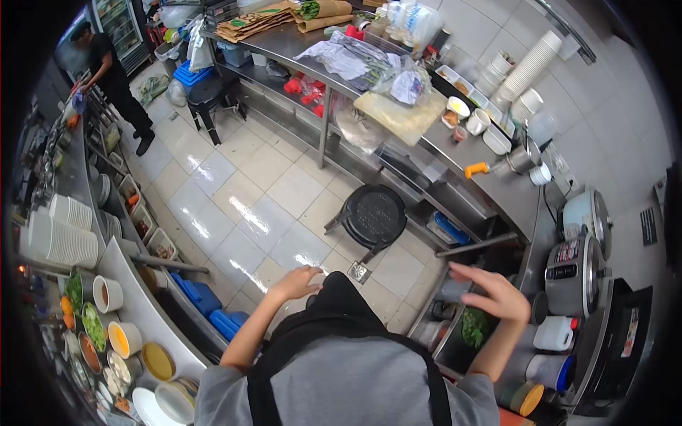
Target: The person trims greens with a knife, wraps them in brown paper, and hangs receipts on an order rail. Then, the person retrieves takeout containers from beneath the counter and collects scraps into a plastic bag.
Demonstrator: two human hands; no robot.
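My left hand (297,284) is held out over the tiled floor beside the black apron (341,305), fingers stretched and nothing in them. To the right, my right hand (496,292) is raised with thumb and fingers apart, also holding nothing. Below and beside it is a dark bin of green leaves (474,328), nearest to that hand; I see no contact. Clear-lidded tubs (430,332) lie on the same low shelf. In front of me on the floor stands a black plastic stool (374,214).
Left counter: stacked white bowls (62,238), a tub of orange food (125,339). Right side: a rice cooker (572,273), a white jug (554,334). Ahead, a steel table (284,44) bears a cutting board (402,113). A co-worker (112,71) stands far left, near another stool (209,96).
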